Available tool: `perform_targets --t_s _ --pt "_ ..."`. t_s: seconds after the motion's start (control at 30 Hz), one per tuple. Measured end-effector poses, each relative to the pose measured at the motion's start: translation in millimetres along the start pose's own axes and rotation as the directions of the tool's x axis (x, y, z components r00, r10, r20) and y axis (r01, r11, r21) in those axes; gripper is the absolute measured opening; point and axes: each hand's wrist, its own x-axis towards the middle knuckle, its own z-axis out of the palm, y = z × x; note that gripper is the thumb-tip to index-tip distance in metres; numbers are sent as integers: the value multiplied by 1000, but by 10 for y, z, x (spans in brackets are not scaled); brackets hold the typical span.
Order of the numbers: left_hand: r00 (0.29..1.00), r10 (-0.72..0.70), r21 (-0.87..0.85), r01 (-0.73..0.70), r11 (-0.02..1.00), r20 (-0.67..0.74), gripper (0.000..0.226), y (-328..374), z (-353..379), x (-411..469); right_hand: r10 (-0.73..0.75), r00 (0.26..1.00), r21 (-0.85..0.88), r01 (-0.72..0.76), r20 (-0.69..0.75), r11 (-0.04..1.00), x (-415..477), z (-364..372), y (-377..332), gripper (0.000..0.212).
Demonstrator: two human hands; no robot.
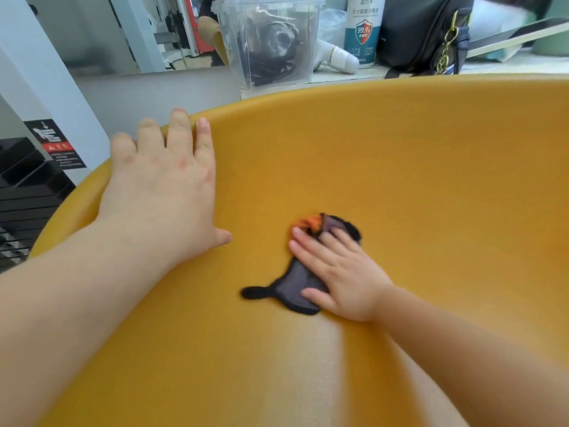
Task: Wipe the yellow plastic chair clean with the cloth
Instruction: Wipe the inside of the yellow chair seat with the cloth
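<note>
Yellow plastic chair (400,180) fills most of the view, its smooth shell curving up to a rounded rim that runs from the lower left, past the upper left, and across the top to the right edge. Wide bare yellow lies to the right of the hands and on their far side, up to that rim, and more lies nearer the camera.

The left hand (163,192) lies flat on the shell at the upper left. Its fingers are straight and slightly spread, with the fingertips reaching over the rim and the thumb resting on the inner surface; it grips nothing.

Beyond the rim, on a pale ledge, stands a clear plastic tub (271,41) with dark cables inside. A black bag (421,35) with a gold clasp stands well to its right, close behind the chair's top edge.

The right hand (338,272) is near the middle of the seat, palm down, fingers straight and pressing on the cloth (295,288).

A white spray bottle (365,29) stands between tub and bag.

The cloth is small and dark grey, with an orange patch at its far end and a black tail poking out to the left. It lies flat on the seat, well apart from every edge, partly under the right hand and slightly blurred.
</note>
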Motion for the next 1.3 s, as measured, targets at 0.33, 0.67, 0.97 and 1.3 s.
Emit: perform_targets --t_s 0.33,0.67,0.97,1.3 --pt "999 -37 3 37 999 25 152 38 22 -2 781 606 276 -733 -152 622 736 -226 10 93" --pt "1000 -16 4 16 1000 17 152 30 -2 -11 435 899 214 -415 -57 885 -248 -18 -270 106" --pt "999 -8 24 8 1000 36 152 24 8 -8 800 593 359 -731 -88 581 961 -401 107 110" --pt "1000 1 12 -1 1000 10 149 7 11 -26 118 989 299 -141 93 944 98 -135 -745 89"
